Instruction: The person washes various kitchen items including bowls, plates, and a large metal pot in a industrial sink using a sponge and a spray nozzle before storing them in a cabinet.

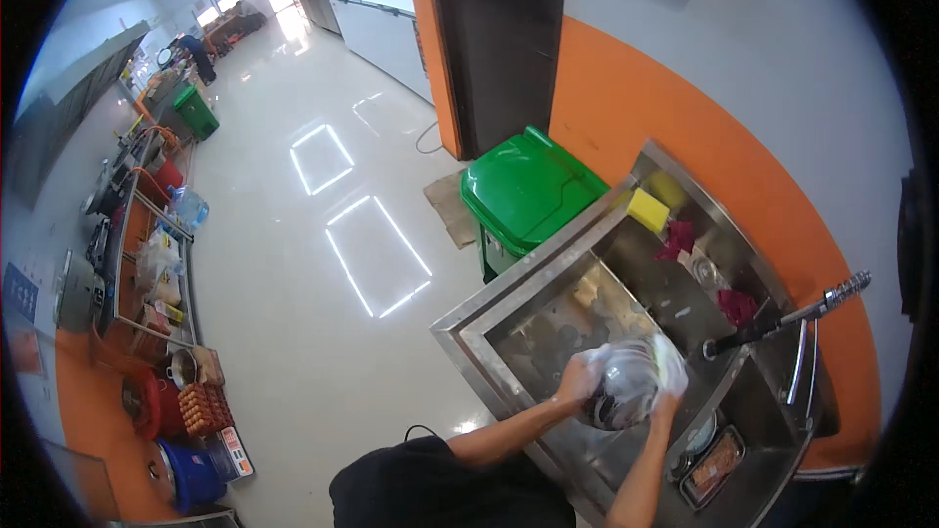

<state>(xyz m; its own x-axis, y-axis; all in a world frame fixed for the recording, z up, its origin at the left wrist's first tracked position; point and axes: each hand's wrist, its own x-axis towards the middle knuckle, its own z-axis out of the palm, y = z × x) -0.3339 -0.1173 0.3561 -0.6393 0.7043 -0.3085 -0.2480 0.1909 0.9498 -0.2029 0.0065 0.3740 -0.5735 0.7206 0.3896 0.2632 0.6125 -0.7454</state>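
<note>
Over the steel sink, a round, shiny metal bowl is tilted and streaked with white suds. My left hand is closed on its left side, with foam over the fingers. At the bowl's right rim, my foamy right hand presses something pale and yellowish against it, perhaps a sponge; suds hide what it is. A yellow sponge sits on the ledge behind the basin. Dark red cloths or scouring pads lie along the same ledge, near the black and chrome faucet.
In the right-hand basin a rectangular tray with brownish contents stands beside a small dish. A green lidded bin stands against the sink's far left side. Shelves with pots, egg trays and a blue bucket line the left wall.
</note>
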